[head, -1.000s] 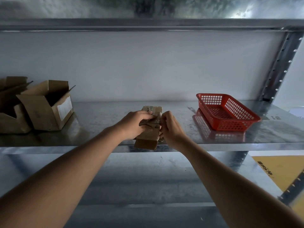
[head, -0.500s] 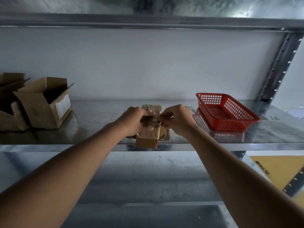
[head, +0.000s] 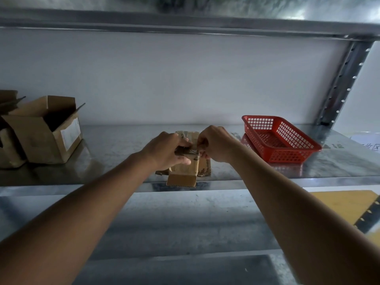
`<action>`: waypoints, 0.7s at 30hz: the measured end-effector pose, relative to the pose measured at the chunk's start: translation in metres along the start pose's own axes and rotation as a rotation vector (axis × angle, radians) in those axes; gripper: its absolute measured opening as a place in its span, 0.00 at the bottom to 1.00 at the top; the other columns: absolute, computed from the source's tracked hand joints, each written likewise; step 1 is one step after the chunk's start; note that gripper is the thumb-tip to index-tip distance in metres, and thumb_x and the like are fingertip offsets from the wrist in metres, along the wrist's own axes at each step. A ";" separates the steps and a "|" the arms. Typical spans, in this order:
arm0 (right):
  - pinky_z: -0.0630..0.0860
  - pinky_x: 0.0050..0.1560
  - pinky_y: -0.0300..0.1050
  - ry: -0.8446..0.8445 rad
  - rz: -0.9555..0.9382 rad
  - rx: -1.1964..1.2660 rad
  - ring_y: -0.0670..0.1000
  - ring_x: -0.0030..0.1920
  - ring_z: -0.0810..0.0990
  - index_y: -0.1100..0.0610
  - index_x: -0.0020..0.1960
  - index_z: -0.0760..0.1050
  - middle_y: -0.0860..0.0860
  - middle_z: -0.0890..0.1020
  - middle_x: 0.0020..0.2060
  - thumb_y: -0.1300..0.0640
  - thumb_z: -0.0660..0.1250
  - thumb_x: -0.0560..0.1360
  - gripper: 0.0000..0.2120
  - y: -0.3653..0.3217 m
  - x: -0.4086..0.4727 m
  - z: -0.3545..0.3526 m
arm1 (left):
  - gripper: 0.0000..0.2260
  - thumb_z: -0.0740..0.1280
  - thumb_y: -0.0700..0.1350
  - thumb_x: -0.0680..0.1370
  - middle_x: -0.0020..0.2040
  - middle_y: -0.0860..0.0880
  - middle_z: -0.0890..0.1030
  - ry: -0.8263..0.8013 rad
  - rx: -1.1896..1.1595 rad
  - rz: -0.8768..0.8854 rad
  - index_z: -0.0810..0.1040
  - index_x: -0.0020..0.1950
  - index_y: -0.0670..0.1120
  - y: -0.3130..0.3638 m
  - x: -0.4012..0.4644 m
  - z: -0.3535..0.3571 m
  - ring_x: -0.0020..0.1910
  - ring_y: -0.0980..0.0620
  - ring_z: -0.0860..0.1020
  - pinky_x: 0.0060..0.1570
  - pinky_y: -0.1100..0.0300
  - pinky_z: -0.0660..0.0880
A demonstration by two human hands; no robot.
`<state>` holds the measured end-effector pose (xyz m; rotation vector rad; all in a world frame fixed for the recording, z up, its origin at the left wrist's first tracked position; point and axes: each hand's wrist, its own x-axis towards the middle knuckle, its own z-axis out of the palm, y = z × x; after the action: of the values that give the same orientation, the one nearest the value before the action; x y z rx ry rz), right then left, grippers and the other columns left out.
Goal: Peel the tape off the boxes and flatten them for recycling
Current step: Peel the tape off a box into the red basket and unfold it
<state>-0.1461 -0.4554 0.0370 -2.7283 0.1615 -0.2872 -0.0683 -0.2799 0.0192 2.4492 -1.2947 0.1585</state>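
At front edge of metal shelf (head: 115, 149): small cardboard box (head: 183, 173), near flap hanging over edge. Left hand (head: 164, 151) grips box top, fingers curled round it. Right hand (head: 216, 145) pinches clear tape (head: 192, 150) on box top, thumb and fingertips clamped together. Far left: two opened boxes (head: 43, 130). Right: red basket (head: 277, 138), well apart from hands.
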 end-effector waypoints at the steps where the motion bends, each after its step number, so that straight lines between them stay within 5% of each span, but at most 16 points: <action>1: 0.83 0.45 0.45 -0.007 -0.010 -0.075 0.53 0.45 0.84 0.62 0.53 0.82 0.56 0.84 0.46 0.68 0.69 0.79 0.05 -0.002 0.000 0.001 | 0.25 0.78 0.52 0.74 0.65 0.50 0.83 -0.005 0.006 0.009 0.80 0.70 0.52 0.000 0.001 -0.001 0.61 0.48 0.81 0.64 0.51 0.76; 5: 0.77 0.40 0.43 -0.061 -0.021 -0.215 0.51 0.44 0.77 0.62 0.59 0.74 0.56 0.78 0.50 0.69 0.63 0.80 0.09 -0.004 -0.003 0.009 | 0.21 0.78 0.53 0.74 0.55 0.54 0.85 -0.021 0.007 0.036 0.83 0.66 0.51 -0.001 0.002 -0.004 0.54 0.51 0.82 0.55 0.55 0.77; 8: 0.72 0.40 0.40 -0.044 -0.043 -0.222 0.53 0.48 0.77 0.61 0.64 0.71 0.54 0.75 0.49 0.71 0.62 0.80 0.14 -0.002 -0.007 0.016 | 0.17 0.79 0.52 0.73 0.39 0.64 0.75 -0.004 0.004 0.048 0.84 0.60 0.50 -0.003 0.003 -0.004 0.42 0.57 0.79 0.38 0.64 0.67; 10: 0.70 0.38 0.39 -0.034 -0.048 -0.204 0.53 0.49 0.77 0.60 0.60 0.72 0.53 0.76 0.49 0.72 0.60 0.80 0.13 -0.001 -0.009 0.017 | 0.17 0.79 0.53 0.73 0.38 0.65 0.74 0.004 0.003 0.050 0.85 0.60 0.50 -0.004 0.005 -0.004 0.38 0.62 0.74 0.36 0.64 0.65; 15: 0.71 0.35 0.30 0.159 -0.061 0.037 0.46 0.44 0.81 0.52 0.54 0.75 0.46 0.82 0.44 0.62 0.66 0.82 0.06 0.016 -0.019 0.020 | 0.24 0.79 0.55 0.73 0.61 0.52 0.84 -0.026 0.015 0.027 0.81 0.68 0.54 -0.007 0.011 -0.002 0.59 0.49 0.81 0.59 0.49 0.78; 21: 0.81 0.49 0.33 0.353 -0.072 0.297 0.39 0.43 0.86 0.56 0.57 0.86 0.48 0.89 0.46 0.59 0.81 0.70 0.16 0.031 -0.039 0.042 | 0.26 0.79 0.57 0.73 0.67 0.52 0.81 -0.016 -0.041 0.023 0.80 0.69 0.54 -0.010 0.019 0.003 0.65 0.48 0.79 0.68 0.48 0.74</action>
<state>-0.1774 -0.4624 -0.0200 -2.3727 0.1057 -0.7504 -0.0493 -0.2899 0.0191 2.4069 -1.3202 0.1175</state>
